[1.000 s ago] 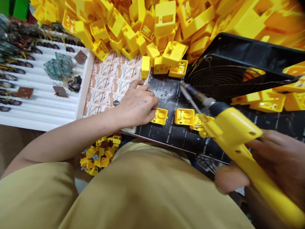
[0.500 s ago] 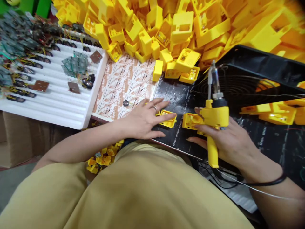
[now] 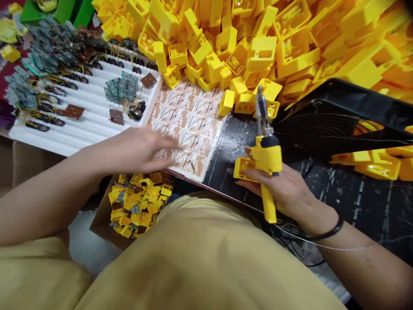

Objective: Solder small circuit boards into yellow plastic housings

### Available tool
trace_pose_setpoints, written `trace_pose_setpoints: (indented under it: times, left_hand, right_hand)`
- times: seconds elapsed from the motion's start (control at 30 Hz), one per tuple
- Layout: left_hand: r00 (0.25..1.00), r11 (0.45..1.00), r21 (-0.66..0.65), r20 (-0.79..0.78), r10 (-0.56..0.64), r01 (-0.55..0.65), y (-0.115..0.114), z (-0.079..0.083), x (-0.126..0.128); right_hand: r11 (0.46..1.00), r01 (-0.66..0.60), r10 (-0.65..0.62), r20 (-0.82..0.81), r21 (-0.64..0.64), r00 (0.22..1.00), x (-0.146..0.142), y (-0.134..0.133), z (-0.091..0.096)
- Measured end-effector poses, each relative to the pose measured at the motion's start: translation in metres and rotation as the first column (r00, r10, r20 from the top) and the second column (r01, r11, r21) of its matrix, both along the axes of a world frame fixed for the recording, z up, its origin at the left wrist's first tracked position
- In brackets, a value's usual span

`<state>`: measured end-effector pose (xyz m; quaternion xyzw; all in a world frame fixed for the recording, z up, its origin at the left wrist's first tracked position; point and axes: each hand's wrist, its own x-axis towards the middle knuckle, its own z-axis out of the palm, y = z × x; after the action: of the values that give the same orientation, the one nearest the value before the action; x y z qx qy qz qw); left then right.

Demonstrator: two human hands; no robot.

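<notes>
My right hand (image 3: 287, 183) is closed around a yellow soldering gun (image 3: 267, 159), whose metal tip points up and away from me. By that hand's thumb and fingers, on the black mat, is an open yellow plastic case (image 3: 241, 167); whether they grip it is not clear. My left hand (image 3: 150, 148) hovers over the left part of a sheet printed with repeating brown labels (image 3: 193, 125). Motion smears its fingers, so I cannot make out anything in them.
Yellow plastic cases (image 3: 209, 43) are heaped along the back. A white foam tray (image 3: 93, 133) holds circuit boards and small wired round parts at left. A black fan (image 3: 322, 116) stands at right. Below the table edge, a cardboard box (image 3: 106, 228) contains yellow pieces.
My left hand has moved left, off the small yellow piece it was touching; that piece no longer shows on the mat. My right hand, with the soldering gun, appears further left as the view shifted.
</notes>
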<state>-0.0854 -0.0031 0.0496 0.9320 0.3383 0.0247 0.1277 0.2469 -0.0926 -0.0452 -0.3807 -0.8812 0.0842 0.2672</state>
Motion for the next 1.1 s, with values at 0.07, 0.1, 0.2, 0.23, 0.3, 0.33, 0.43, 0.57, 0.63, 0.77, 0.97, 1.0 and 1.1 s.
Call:
trace_pose_setpoints:
  times: [0.07,0.1,0.2,0.23,0.3,0.33,0.43,0.57,0.63,0.77,0.97,1.0,1.1]
  left_hand:
    - [0.995,0.996,0.024,0.057,0.082,-0.084,0.029,-0.027,0.039]
    - [0.988,0.991,0.023,0.091,0.126,-0.129,0.044,-0.041,0.060]
    - [0.973,0.978,-0.040,0.098,0.210,-0.207,0.077,-0.070,0.109]
    - [0.972,0.976,-0.043,0.092,0.216,-0.212,0.081,-0.074,0.118]
    - [0.978,0.982,-0.005,0.081,0.190,-0.190,0.080,-0.071,0.121]
    - [0.988,0.989,0.021,0.066,0.142,-0.143,0.075,-0.066,0.117]
    - [0.985,0.986,-0.002,-0.051,-0.166,0.166,0.050,-0.049,0.096]
    - [0.943,0.943,-0.062,-0.042,-0.329,0.326,0.021,-0.042,0.075]
    - [0.976,0.975,-0.045,0.020,-0.215,0.216,0.013,-0.046,0.072]
    - [0.999,0.999,-0.017,-0.007,-0.031,0.031,0.009,-0.054,0.077]
    - [0.967,0.980,0.172,-0.219,0.132,-0.095,0.004,-0.050,0.086]
    - [0.960,0.973,0.199,-0.228,0.164,-0.119,0.004,-0.048,0.085]
    - [0.957,0.976,0.164,-0.232,0.176,-0.140,0.005,-0.040,0.077]
  right_hand:
    - [0.998,-0.029,0.029,-0.001,0.063,1.000,-0.009,0.008,0.000]
    - [0.996,-0.027,0.027,-0.010,0.079,1.000,-0.012,0.011,0.000]
    - [0.997,0.031,-0.027,-0.044,0.070,0.999,-0.007,0.012,-0.001]
    - [0.997,0.057,-0.055,-0.040,0.054,0.998,-0.003,0.010,-0.001]
    - [0.996,0.092,-0.092,-0.007,0.019,0.996,0.008,0.005,0.001]
    - [0.995,0.099,-0.099,0.013,0.002,0.995,0.012,0.002,0.002]
    - [0.995,0.100,-0.099,0.039,-0.013,0.994,0.022,-0.004,0.004]
    - [0.996,0.091,-0.090,0.041,-0.003,0.995,0.025,-0.003,0.002]
    - [0.996,0.087,-0.086,0.038,-0.027,0.996,0.026,-0.002,0.000]
    - [0.994,0.076,-0.076,0.015,-0.079,0.997,0.027,-0.002,-0.001]
    - [0.993,0.102,-0.100,0.031,-0.066,0.994,0.027,-0.006,0.003]
    - [0.993,0.100,-0.098,0.035,-0.066,0.995,0.027,-0.006,0.003]
    - [0.995,0.088,-0.086,0.039,-0.046,0.996,0.026,-0.007,0.004]
